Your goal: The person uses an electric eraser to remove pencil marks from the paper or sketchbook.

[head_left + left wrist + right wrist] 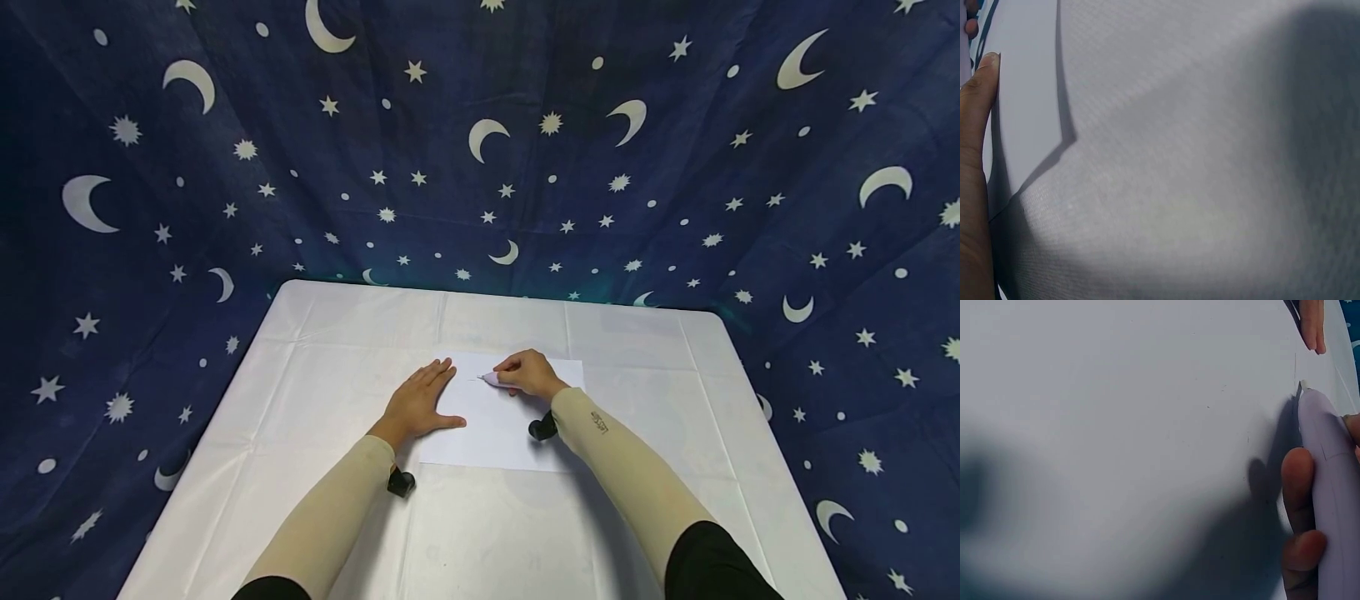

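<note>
A white sheet of paper [480, 433] lies on the table, under both hands. My left hand [422, 402] rests flat on its left side, fingers straight and thumb spread to the right. My right hand [531, 373] grips a thick lilac pen-shaped tool [1335, 481], its small pointed tip at the paper; whether it is a pen or a cutter I cannot tell. A thin line [1295, 365] runs on the sheet from near that tip toward the left hand's fingertips. In the left wrist view the thumb [975, 103] lies along the sheet, whose corner is slightly raised.
The table [337, 350] wears a white, creased cover. A dark blue curtain [450, 125] with moons and stars hangs behind and on both sides. Small black devices [401, 482] sit at both wrists, beside beige sleeves [330, 508].
</note>
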`<state>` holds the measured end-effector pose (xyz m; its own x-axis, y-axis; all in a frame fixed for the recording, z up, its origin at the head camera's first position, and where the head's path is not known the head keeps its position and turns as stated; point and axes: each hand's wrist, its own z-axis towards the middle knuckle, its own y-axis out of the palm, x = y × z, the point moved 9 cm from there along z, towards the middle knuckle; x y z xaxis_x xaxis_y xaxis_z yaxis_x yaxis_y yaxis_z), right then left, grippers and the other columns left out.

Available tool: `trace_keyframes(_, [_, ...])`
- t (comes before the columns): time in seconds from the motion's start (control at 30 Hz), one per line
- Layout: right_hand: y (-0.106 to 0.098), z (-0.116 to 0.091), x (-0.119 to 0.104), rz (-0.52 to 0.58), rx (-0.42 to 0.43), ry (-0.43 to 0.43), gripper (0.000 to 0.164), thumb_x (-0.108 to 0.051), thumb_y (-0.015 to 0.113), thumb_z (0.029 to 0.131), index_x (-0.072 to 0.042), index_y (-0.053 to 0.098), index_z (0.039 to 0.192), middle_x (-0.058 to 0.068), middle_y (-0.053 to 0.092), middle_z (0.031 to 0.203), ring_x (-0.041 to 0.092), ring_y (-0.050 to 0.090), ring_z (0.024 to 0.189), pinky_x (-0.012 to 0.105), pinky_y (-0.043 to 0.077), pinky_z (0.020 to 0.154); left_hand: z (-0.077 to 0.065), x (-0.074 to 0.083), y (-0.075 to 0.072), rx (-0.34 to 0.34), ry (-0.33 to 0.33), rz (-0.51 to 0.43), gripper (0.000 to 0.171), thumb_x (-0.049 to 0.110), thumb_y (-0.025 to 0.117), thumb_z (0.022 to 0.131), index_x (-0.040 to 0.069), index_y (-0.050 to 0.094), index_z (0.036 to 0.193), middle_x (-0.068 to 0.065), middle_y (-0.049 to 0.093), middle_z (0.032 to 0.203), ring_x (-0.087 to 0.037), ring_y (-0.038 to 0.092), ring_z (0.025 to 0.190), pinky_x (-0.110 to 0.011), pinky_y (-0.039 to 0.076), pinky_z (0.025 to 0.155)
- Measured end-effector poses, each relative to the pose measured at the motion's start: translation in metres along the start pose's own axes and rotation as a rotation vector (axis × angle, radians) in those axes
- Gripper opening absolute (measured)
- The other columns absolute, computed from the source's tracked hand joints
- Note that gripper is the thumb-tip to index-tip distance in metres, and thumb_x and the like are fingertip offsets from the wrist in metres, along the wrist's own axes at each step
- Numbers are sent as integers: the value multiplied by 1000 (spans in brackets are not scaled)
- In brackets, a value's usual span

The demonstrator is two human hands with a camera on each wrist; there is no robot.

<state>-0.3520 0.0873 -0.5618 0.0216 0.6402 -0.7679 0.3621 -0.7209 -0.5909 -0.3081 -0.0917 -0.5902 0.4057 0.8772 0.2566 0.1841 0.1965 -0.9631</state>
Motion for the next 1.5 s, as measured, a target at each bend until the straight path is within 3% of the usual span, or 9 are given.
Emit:
trace_keyframes(0.4, [0, -1, 8, 12, -30, 14, 13, -15, 69, 77, -11, 73, 88, 1, 66, 75, 22, 62, 55, 27, 49, 55, 1, 1, 0, 18, 22, -8, 106, 81, 46, 63, 17, 24, 144, 3, 13, 149, -17, 9, 135, -36, 11, 108])
trace_keyframes(0.8, [-8, -4, 13, -13, -6, 30, 13, -15, 70, 77, -11, 73, 89, 1, 66, 76, 19, 62, 54, 25, 48, 56, 1, -1, -1, 8, 0, 13, 107, 83, 44, 62, 19, 22, 144, 5, 11, 150, -14, 7, 135, -32, 7, 108])
trace_keyframes(1.33, [-22, -11, 26, -61, 17, 57, 13, -19, 70, 77, -15, 74, 89, -2, 66, 80, 15, 60, 54, 25, 45, 63, 0, -3, 2, 17, 11, 8, 107, 84, 42, 62, 19, 20, 145, 6, 9, 150, -11, 3, 135, -30, 4, 108])
trace_keyframes(1.5, [-21, -11, 28, -35, 9, 46, 13, -17, 70, 77, -13, 73, 89, -1, 66, 78, 16, 61, 54, 24, 46, 62, 0, -1, 1, 40, 32, -4, 107, 83, 43, 62, 18, 23, 144, 4, 11, 150, -15, 6, 135, -33, 8, 109])
